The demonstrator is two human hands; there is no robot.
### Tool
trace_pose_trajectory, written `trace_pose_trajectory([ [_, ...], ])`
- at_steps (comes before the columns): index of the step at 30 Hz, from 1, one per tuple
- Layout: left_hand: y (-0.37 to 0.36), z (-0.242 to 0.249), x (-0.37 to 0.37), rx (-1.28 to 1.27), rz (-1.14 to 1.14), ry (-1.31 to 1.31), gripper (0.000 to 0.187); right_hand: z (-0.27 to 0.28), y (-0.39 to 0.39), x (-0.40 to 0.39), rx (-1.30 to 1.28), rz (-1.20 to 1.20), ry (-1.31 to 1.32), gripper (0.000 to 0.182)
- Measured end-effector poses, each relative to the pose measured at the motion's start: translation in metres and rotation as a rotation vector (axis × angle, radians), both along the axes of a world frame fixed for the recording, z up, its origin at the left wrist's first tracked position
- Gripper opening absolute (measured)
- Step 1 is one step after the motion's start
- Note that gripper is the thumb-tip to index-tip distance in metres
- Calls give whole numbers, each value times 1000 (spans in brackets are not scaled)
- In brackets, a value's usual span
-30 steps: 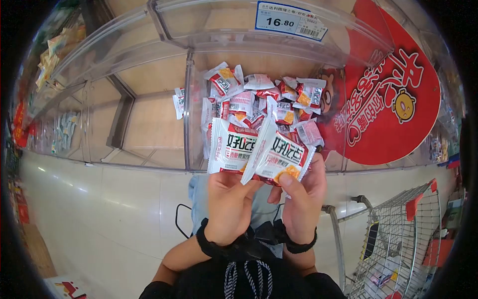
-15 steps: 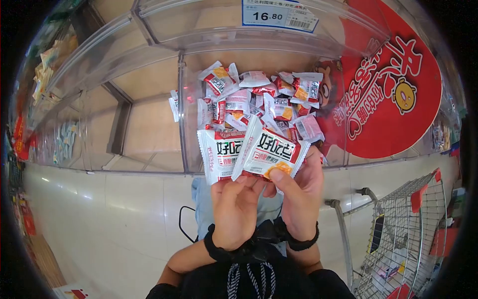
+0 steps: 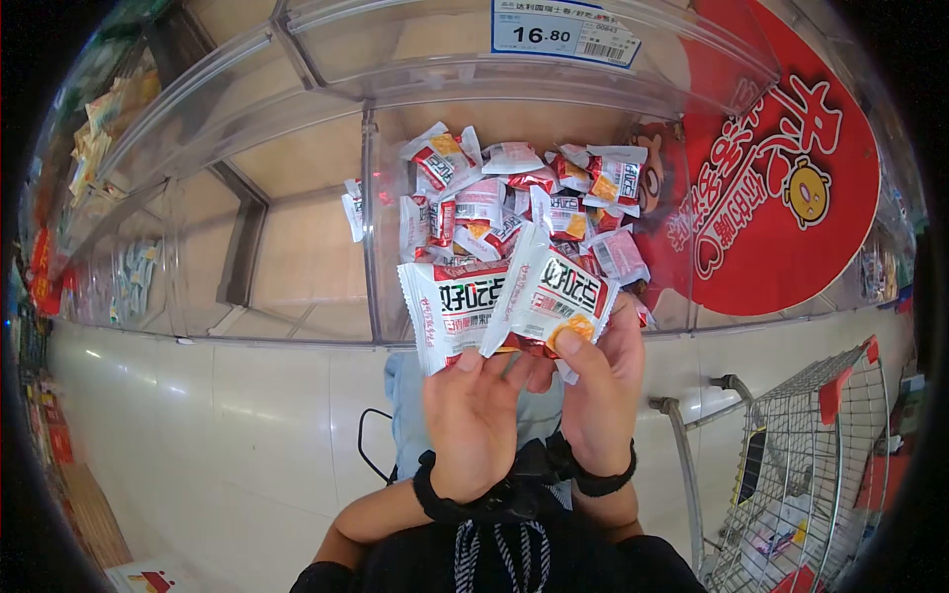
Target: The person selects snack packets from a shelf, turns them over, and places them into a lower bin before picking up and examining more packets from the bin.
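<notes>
Two red-and-white packets of biscuits are held up side by side in front of the bin. My left hand (image 3: 473, 425) grips the lower edge of the left biscuit packet (image 3: 442, 314), thumb in front. The right biscuit packet (image 3: 556, 296) is pinched by my right hand (image 3: 603, 390), its thumb on the printed biscuit picture. This packet tilts and overlaps the right side of the other one. Just beyond them, a pile of similar packets (image 3: 479, 203) lies in a clear-walled bin (image 3: 369, 247). The fingers behind the packets are partly hidden.
A blue price label (image 3: 563, 38) reading 16.80 is on the bin's far ledge. A round red sign (image 3: 781, 188) stands at the right. A wire shopping cart (image 3: 801, 474) is on the floor at right. One loose packet (image 3: 353, 210) lies in the compartment on the left.
The right packet has turned clockwise and shifted slightly right, uncovering more of the left packet's lettering. The left packet has tilted a little. Both hands keep their hold.
</notes>
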State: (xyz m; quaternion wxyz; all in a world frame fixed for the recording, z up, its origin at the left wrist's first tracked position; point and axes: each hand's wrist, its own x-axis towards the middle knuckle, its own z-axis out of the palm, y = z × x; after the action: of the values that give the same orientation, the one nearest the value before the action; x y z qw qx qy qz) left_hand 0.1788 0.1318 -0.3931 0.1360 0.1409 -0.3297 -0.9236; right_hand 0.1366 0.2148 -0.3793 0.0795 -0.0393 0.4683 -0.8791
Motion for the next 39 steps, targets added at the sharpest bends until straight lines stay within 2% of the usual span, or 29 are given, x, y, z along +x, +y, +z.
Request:
trace_pose_trajectory([
  [15, 0, 1, -1, -40, 62, 129, 31, -4, -1, -1, -20, -31, 11, 37],
  [22, 1, -3, 0, -8, 102, 72, 28, -6, -6, -2, -10, -45, 88, 42],
  [25, -4, -8, 2, 76, 46, 82, 36, 2, -3, -4, -26, 16, 76, 49],
  [27, -9, -7, 3, -126, -27, 11, 45, 3, 3, -7, -27, 58, 71, 53],
  [28, -11, -6, 3, -127, -27, 15, 45, -1, 7, -10, -21, 105, 85, 53],
  [30, -18, -5, 5, -292, -166, 34, 53, -1, 10, -11, -16, 153, 107, 53],
  [31, -22, -2, 5, -293, -165, 40, 53, -1, 12, -11, -21, 166, 105, 53],
  [33, -28, 4, 7, -267, -307, 70, 64, -1, 12, -8, -26, 180, 106, 53],
  [35, -31, 6, 10, -298, -299, 119, 68, -4, 12, -6, -76, 162, 117, 51],
  [37, -39, 5, 13, -326, -288, 170, 73, -12, 17, -8, -15, 215, 189, 48],
  [39, -57, 3, 18, -640, -334, 241, 81, -11, 18, -8, 235, 218, 514, 44],
])
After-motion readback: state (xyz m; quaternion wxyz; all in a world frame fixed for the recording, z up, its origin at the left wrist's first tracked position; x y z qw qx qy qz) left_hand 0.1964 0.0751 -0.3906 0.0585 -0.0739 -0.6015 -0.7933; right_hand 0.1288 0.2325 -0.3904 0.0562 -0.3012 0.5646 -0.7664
